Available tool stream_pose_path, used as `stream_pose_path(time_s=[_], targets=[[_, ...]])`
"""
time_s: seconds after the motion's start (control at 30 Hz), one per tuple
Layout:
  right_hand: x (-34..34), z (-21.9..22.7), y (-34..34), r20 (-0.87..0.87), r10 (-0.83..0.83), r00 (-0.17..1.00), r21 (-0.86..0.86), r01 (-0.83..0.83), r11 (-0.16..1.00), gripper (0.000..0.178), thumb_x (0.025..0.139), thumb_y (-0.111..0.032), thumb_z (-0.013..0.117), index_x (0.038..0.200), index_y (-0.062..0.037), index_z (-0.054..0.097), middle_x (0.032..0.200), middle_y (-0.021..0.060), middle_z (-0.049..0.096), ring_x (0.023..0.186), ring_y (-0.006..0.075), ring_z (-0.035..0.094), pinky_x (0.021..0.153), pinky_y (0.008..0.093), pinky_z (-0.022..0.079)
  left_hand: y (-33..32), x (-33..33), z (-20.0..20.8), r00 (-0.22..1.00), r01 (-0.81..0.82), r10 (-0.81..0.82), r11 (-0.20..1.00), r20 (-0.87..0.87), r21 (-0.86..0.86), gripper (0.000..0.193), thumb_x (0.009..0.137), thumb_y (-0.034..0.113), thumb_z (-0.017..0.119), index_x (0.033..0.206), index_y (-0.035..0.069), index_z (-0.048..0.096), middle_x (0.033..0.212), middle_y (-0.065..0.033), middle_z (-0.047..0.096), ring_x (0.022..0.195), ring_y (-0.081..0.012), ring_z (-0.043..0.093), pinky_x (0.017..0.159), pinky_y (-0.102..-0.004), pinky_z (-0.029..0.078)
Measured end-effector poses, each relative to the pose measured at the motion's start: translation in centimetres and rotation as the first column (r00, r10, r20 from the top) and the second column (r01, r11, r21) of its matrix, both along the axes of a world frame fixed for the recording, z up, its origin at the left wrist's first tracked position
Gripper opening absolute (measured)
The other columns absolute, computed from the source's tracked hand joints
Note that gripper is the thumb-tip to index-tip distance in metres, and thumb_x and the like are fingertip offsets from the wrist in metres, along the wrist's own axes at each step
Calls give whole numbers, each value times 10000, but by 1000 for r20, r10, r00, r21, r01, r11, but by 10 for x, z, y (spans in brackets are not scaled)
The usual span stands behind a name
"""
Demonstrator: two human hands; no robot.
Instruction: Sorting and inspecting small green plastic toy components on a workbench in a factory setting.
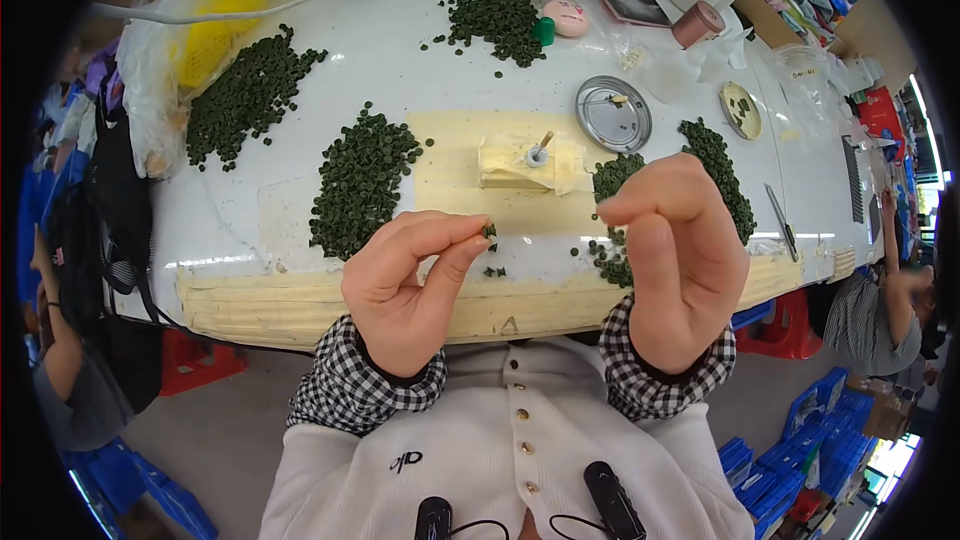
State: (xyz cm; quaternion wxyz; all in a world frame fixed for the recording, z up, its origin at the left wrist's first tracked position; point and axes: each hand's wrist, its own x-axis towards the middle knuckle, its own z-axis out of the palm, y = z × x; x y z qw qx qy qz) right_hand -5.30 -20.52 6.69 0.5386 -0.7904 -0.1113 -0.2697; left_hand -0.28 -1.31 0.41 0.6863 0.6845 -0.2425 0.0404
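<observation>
Between thumb and index finger, my left hand (405, 275) pinches a small dark green round piece (490, 231). My right hand (685, 255) is raised to the right of it, thumb and index finger curled together; what they hold, if anything, is too small to make out. Just beyond my hands stands a block wrapped in cream tape (510, 165), with a grey collar and a brass-coloured pin (545, 140) on top. A couple of loose green bits (495, 272) lie below my left fingertips. Partly behind my right hand is a heap of green pieces (617, 175).
More green pieces are heaped at left (360, 185), far left (250, 90), at the back (495, 25) and at right (722, 175). A round metal tin (613, 114), a pink spool of thread (698, 24) and tweezers (782, 222) lie on the white table. Cream tape (270, 305) covers its front edge.
</observation>
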Motion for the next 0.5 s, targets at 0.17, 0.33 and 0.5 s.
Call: stream_pose_path(time_s=[0.17, 0.33, 0.5], targets=[[29, -16, -9, 115, -318, 941, -409, 337, 848, 218, 789, -31, 720, 1003, -25, 681, 860, 84, 603, 793, 247, 541, 708, 334, 447, -3, 1, 7, 999, -34, 29, 993, 41, 116, 157, 822, -64, 697, 976, -35, 695, 892, -132, 706, 794, -207, 669, 720, -281, 519], [42, -26, -6, 10, -303, 953, -505, 266, 821, 187, 808, -43, 716, 990, -8, 692, 901, 102, 630, 799, 235, 581, 730, 303, 453, -3, 2, 7, 998, -48, 44, 990, 39, 132, 160, 818, -60, 701, 976, -35, 699, 885, -134, 705, 785, -208, 670, 717, -280, 520], [43, -30, -8, 46, -281, 959, -469, 269, 841, 126, 790, -53, 732, 898, -12, 684, 839, 99, 611, 780, 252, 568, 699, 325, 455, -3, 2, 8, 999, -31, 28, 991, 25, 130, 159, 817, -61, 701, 974, -36, 699, 879, -134, 705, 777, -209, 670, 712, -280, 520]])
